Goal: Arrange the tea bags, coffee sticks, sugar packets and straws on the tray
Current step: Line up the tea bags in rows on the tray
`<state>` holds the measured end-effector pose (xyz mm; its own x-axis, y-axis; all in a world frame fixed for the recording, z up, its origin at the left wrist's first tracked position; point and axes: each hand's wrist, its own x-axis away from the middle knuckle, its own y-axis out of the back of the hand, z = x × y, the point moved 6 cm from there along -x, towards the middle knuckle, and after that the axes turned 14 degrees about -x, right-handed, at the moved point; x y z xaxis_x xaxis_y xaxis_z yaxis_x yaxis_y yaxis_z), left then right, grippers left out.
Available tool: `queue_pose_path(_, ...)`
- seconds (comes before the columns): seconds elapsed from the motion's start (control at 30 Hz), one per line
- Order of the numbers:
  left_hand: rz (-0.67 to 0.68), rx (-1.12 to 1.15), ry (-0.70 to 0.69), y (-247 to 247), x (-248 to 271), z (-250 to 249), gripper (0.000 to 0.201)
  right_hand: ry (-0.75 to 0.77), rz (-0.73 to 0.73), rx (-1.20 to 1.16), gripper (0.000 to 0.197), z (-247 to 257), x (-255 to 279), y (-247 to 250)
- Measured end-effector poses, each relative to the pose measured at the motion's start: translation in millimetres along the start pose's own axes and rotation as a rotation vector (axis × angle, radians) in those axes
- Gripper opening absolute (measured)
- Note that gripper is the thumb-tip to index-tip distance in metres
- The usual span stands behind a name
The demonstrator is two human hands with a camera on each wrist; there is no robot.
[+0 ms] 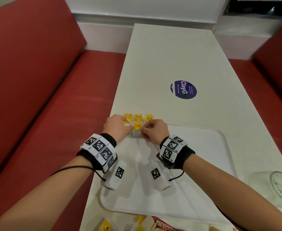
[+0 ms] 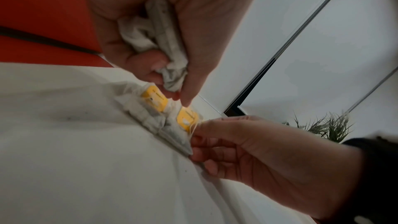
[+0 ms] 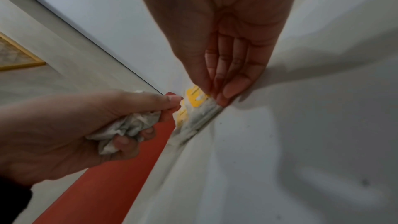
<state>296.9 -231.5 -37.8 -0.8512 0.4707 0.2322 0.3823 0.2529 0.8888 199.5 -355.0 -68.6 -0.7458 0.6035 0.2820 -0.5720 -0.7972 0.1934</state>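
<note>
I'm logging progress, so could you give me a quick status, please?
Left hand grips spare tea bags. Right hand pinches a tea bag at the tray corner. Nothing in the way.

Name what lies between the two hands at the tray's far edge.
A tea bag with a yellow tag lies between the left hand and the right hand, clearest in the head view.

"ClayGo" is printed on a round blue sticker [image 1: 183,90] stuck to the table. "RELAX" is read on a yellow tea bag tag [image 1: 149,117], and "NESCAF" on a red coffee packet [image 1: 166,225].
</note>
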Motion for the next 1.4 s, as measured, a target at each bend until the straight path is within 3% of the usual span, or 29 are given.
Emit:
queue_pose_path(0.13, -0.029, 0.102, 0.001, 12.6, 9.1, 7.4, 0.017, 0.020, -0.014, 0.047, 0.014, 1.9, -1.8, 2.4)
queue_pose_path(0.23, -0.020, 0.305, 0.004, 18.1, 20.4, 13.7, 0.021, 0.061, -0.017, 0.078, 0.018, 8.0, 1.8, 6.3)
queue_pose_path(0.4, 0.250, 0.951, 0.135, 12.4, 61.3, 11.4, 0.030, 0.224, 0.121, 0.066, 0.013, 41.9, 51.9, 6.2)
queue_pose_path(0.5, 0.425, 1.139, 0.235, 1.4, 87.1, 9.0, 0.038, 0.291, 0.300, 0.011, 0.008, 61.9, 101.4, -1.0)
queue_pose_path(0.6, 0.535, 1.193, 0.248, -9.7, 111.5, 6.0, 0.043, 0.316, 0.355, -0.016, 0.010, 68.7, 137.4, -3.4)
queue_pose_path(0.73, 0.582, 1.206, 0.247, -17.6, 140.1, 2.3, 0.052, 0.372, 0.372, 0.048, 0.018, 64.4, 164.8, -8.4)
queue_pose_path(1.0, 0.528, 1.332, 0.265, -20.0, 171.4, -5.0, 0.049, 0.367, 0.299, 0.181, 0.028, 58.1, 184.1, -9.4)
queue_pose_path(1.2, 0.549, 1.356, 0.204, -13.8, 180.8, -9.7, 0.063, 0.384, 0.345, 0.371, 0.047, 57.6, 190.5, -11.8)
queue_pose_path(1.33, 0.562, 1.419, 0.150, -10.9, 184.7, -12.4, 0.068, 0.406, 0.333, 0.368, 0.034, 58.5, 191.7, -9.8)
queue_pose_path(1.4, 0.523, 1.429, 0.151, -11.0, 183.8, -9.0, 0.061, 0.388, 0.316, 0.304, 0.026, 57.7, 190.3, -6.2)
